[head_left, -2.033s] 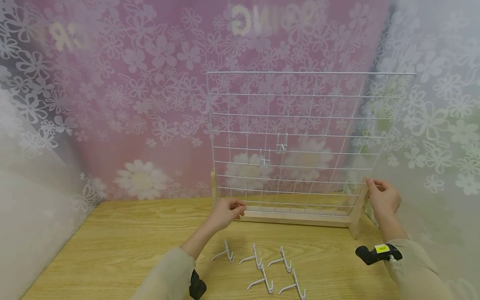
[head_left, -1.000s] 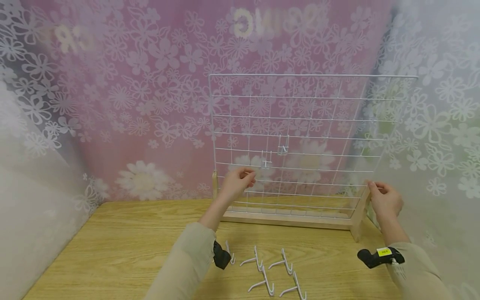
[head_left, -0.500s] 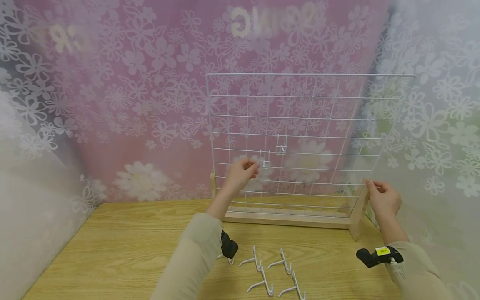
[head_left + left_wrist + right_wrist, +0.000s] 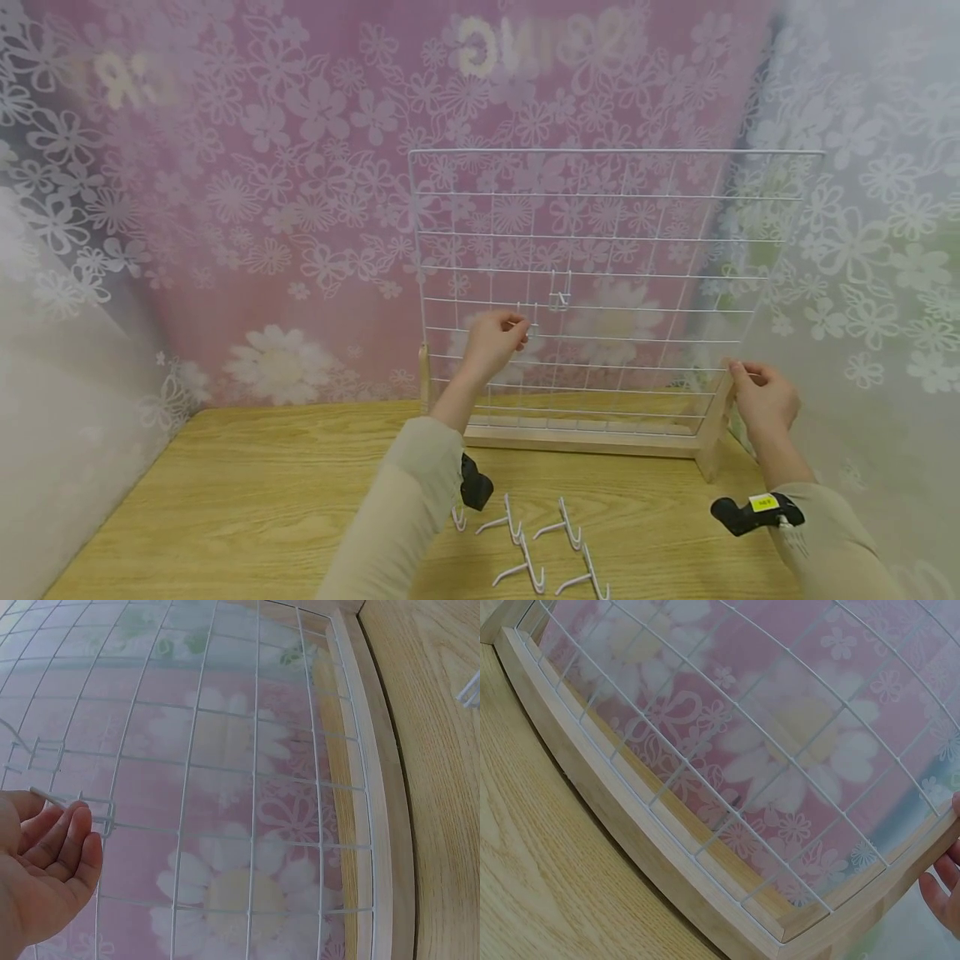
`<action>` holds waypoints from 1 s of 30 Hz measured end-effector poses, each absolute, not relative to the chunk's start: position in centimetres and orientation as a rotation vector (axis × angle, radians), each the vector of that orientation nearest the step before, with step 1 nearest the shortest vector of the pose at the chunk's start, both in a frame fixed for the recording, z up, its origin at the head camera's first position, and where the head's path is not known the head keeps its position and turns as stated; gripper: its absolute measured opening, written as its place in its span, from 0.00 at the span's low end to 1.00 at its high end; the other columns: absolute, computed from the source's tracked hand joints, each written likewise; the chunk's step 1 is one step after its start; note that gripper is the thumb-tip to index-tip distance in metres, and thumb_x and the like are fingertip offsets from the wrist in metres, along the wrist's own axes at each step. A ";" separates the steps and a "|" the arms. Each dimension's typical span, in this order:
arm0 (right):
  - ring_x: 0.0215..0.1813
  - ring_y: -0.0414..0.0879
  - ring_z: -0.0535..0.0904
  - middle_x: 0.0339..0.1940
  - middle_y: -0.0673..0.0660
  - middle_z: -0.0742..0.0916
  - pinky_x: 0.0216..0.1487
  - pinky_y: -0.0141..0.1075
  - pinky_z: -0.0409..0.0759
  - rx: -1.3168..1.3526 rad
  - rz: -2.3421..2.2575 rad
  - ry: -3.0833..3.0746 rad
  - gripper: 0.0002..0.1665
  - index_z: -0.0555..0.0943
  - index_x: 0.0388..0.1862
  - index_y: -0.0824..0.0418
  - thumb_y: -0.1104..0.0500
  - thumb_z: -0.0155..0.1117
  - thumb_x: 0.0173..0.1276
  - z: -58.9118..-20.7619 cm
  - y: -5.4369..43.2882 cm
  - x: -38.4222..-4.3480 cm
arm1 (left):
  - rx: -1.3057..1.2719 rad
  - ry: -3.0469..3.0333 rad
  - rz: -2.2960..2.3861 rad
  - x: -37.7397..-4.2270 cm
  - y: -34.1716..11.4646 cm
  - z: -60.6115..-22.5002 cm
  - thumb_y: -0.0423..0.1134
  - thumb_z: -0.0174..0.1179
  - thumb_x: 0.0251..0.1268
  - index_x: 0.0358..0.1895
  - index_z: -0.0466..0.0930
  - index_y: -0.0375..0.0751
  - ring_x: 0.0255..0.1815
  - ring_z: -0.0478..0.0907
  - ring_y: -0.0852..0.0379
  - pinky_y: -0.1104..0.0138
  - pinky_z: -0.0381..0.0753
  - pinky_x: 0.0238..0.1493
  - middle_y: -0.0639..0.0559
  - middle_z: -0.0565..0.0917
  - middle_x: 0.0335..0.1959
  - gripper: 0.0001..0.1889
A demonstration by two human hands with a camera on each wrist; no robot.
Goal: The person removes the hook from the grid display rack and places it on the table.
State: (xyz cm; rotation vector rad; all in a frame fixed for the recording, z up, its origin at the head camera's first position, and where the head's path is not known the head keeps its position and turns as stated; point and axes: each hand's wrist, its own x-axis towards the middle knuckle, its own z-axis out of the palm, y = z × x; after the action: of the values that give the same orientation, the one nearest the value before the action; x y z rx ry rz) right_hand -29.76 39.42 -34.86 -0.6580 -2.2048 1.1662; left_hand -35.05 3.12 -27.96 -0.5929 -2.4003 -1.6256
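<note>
A white wire grid panel [image 4: 615,152] stands upright in a pale wooden stand [image 4: 585,440]. My left hand [image 4: 491,343] is at the lower of two white wire hooks hanging on the grid. In the left wrist view, thumb and fingertips pinch the prong of this hook [image 4: 109,819], whose backplate lies against the wires. The other hook [image 4: 559,301] hangs one row higher, slightly to the right. At the right end, my right hand [image 4: 767,400] grips the top of the stand's side post [image 4: 718,417]; the right wrist view shows only its fingers at that edge.
Several white hooks lie on the wood-grain table in front of the stand, among them a front hook [image 4: 522,568] and a right-hand hook [image 4: 564,527]. My left forearm partly covers the leftmost hook [image 4: 459,520]. A floral curtain [image 4: 285,208] closes off the back.
My left hand has risen from the grid's lower left, moving right to the lower hook, and now pinches its prong. My right hand stays on the side post.
</note>
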 end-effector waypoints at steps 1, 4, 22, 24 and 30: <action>0.34 0.40 0.70 0.51 0.65 0.78 0.23 0.21 0.68 -0.655 1.159 -2.207 0.31 0.74 0.58 0.67 0.43 0.48 0.70 -34.8 39.4 -29.7 | -0.592 -2.407 -1.621 -35.1 3.2 -27.9 0.38 0.54 0.67 0.47 0.80 0.33 0.29 0.80 0.56 0.70 0.78 0.31 0.45 0.84 0.31 0.13; 0.34 0.40 0.70 0.50 0.65 0.78 0.23 0.21 0.68 -0.645 1.151 -2.212 0.31 0.74 0.58 0.67 0.44 0.48 0.70 -34.7 39.4 -29.7 | -0.588 -2.433 -1.609 -35.3 3.4 -27.8 0.39 0.54 0.67 0.48 0.80 0.33 0.28 0.79 0.58 0.70 0.78 0.31 0.45 0.84 0.31 0.14; 0.39 0.46 0.70 0.51 0.65 0.78 0.23 0.21 0.67 -0.642 1.176 -2.203 0.31 0.74 0.57 0.67 0.43 0.48 0.70 -35.0 39.3 -29.6 | -0.468 -2.322 -2.020 -35.3 3.8 -27.2 0.31 0.59 0.62 0.42 0.81 0.27 0.29 0.80 0.49 0.66 0.80 0.34 0.45 0.83 0.28 0.10; 0.38 0.46 0.70 0.51 0.65 0.77 0.24 0.21 0.67 -0.644 1.179 -2.200 0.31 0.74 0.57 0.67 0.43 0.48 0.70 -34.9 39.2 -29.6 | -0.466 -2.314 -2.039 -35.2 3.7 -27.0 0.31 0.59 0.62 0.41 0.81 0.27 0.32 0.80 0.45 0.65 0.80 0.35 0.45 0.83 0.28 0.09; 0.35 0.42 0.70 0.50 0.64 0.78 0.23 0.20 0.68 -0.651 1.179 -2.189 0.30 0.74 0.57 0.67 0.44 0.49 0.70 -34.8 39.3 -29.7 | -0.492 -2.304 -2.051 -34.9 3.4 -26.6 0.30 0.57 0.63 0.41 0.81 0.27 0.34 0.80 0.43 0.68 0.79 0.32 0.43 0.83 0.29 0.09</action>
State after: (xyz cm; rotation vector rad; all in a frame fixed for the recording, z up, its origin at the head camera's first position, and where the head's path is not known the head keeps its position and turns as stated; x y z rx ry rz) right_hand -29.68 39.28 -34.83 -0.6514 -2.1891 1.1793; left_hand -34.90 3.42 -26.60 -0.4917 -2.3036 -2.0511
